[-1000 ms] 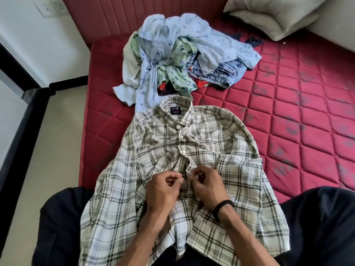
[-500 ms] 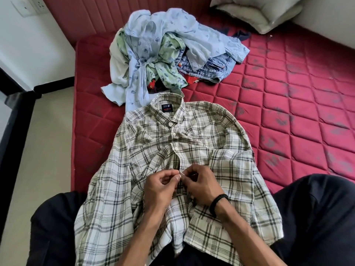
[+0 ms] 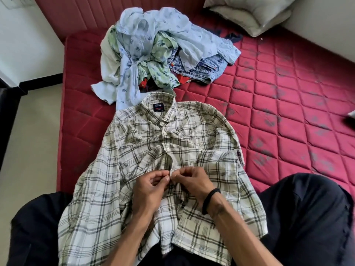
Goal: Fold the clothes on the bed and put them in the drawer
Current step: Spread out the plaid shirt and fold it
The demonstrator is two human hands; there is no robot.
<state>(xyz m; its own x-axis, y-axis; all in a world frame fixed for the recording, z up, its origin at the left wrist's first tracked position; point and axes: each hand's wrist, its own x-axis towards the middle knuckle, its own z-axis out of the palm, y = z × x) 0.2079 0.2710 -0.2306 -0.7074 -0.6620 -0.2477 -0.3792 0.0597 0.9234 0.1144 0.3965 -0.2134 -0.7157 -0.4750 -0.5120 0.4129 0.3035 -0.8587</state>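
Observation:
A white checked shirt (image 3: 138, 150) lies front-up on the red mattress (image 3: 288, 116), collar away from me, its hem draped over my lap. My left hand (image 3: 151, 187) and my right hand (image 3: 190, 181) meet at the middle of its button placket, each pinching an edge of the fabric between thumb and fingers. Beyond the collar sits a loose pile of clothes (image 3: 153, 54): a pale blue printed shirt, a green patterned one, blue denim and something red. No drawer is in view.
A grey pillow (image 3: 247, 12) lies at the mattress's far right corner against the wall. The red padded headboard (image 3: 80, 12) stands behind the pile. Beige floor (image 3: 28, 141) runs along the left of the bed. My dark-trousered knees flank the shirt.
Both hands stay pinched on the placket with only small finger movements. The view has shifted slightly, so the shirt and pile sit a little differently in frame.

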